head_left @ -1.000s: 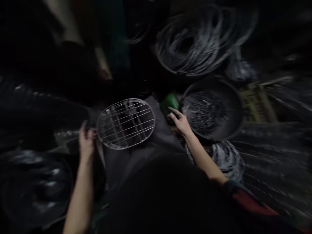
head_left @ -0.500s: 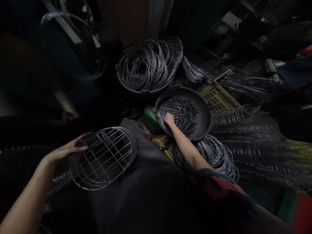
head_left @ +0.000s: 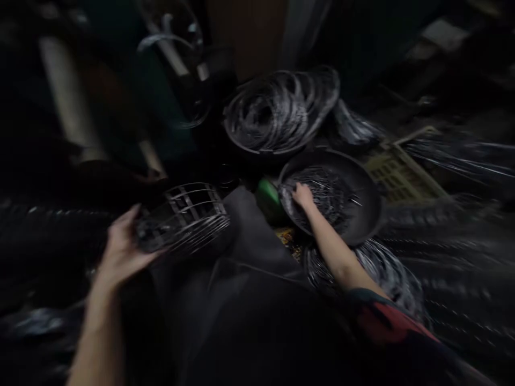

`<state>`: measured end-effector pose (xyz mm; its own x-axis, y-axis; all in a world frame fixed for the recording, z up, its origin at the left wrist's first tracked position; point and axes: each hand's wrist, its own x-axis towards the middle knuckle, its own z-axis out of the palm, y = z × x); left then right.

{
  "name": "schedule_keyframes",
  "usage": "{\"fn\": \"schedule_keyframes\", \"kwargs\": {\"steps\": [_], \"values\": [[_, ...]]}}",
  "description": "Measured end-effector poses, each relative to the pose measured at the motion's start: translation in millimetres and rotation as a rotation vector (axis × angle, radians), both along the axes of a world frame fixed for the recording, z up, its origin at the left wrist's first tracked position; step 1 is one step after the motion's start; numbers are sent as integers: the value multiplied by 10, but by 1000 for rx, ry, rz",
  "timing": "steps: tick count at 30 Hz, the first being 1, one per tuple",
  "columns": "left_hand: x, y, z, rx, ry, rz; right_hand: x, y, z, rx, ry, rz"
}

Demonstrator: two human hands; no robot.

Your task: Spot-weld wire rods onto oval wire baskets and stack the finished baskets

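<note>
My left hand (head_left: 120,249) grips the left rim of an oval wire rack (head_left: 183,217), which is tilted on edge above the dark cloth on my lap (head_left: 241,252). My right hand (head_left: 302,195) reaches into a dark round basin (head_left: 362,198) and rests on the heap of short wire pieces (head_left: 328,195) inside it. The fingers of that hand are curled down into the wires; what they hold, if anything, is hidden. The whole view is smeared by motion.
A second basin of coiled wire rings (head_left: 279,112) stands behind the first. More wire rings (head_left: 386,268) lie under my right forearm. A green object (head_left: 267,195) sits beside the basin, a yellowish crate (head_left: 398,171) at the right. Machine parts (head_left: 173,48) fill the dark back left.
My left hand has closed on the rack's rim and tipped the rack up from flat. My right hand stays in the basin of wire pieces. The camera has swung.
</note>
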<state>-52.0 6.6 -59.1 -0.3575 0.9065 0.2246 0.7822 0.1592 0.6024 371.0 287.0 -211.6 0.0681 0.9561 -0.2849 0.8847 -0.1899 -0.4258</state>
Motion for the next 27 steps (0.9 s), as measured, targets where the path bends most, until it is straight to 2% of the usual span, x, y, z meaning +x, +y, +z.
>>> {"fn": "schedule_keyframes", "kwargs": {"steps": [1, 3, 5, 7, 9, 11, 13, 15, 17, 19, 21, 23, 25, 27], "values": [[125, 0, -110, -25, 78, -113, -38, -46, -8, -13, 10, 37], [303, 28, -296, -104, 144, -179, -43, -103, -30, -29, 29, 108], [371, 53, -410, -160, 162, -200, 34, -76, -41, 4, 52, 137], [382, 37, -452, -190, 162, -187, 137, -27, 9, 138, 156, 46], [387, -10, -459, -199, 153, -167, 192, -78, 153, 261, 303, -36], [387, -51, -467, -184, 131, -157, 126, -303, 347, 364, 431, -62], [374, -63, -485, -154, 107, -161, -86, -685, 495, 417, 513, -30], [356, -53, -498, -148, 103, -179, -375, -1131, 533, 319, 566, 93], [352, -43, -491, -184, 126, -190, -632, -1513, 493, 57, 601, 305], [370, -44, -465, -248, 176, -195, -802, -1728, 483, -121, 651, 406], [404, -52, -439, -299, 238, -186, -929, -1749, 591, -207, 739, 433], [440, -58, -429, -314, 288, -165, -1094, -1640, 814, -307, 804, 520], [467, -63, -436, -305, 311, -150, -1338, -1501, 1066, -422, 787, 700], [480, -75, -452, -281, 317, -155, -1628, -1417, 1252, -414, 702, 869]]}}
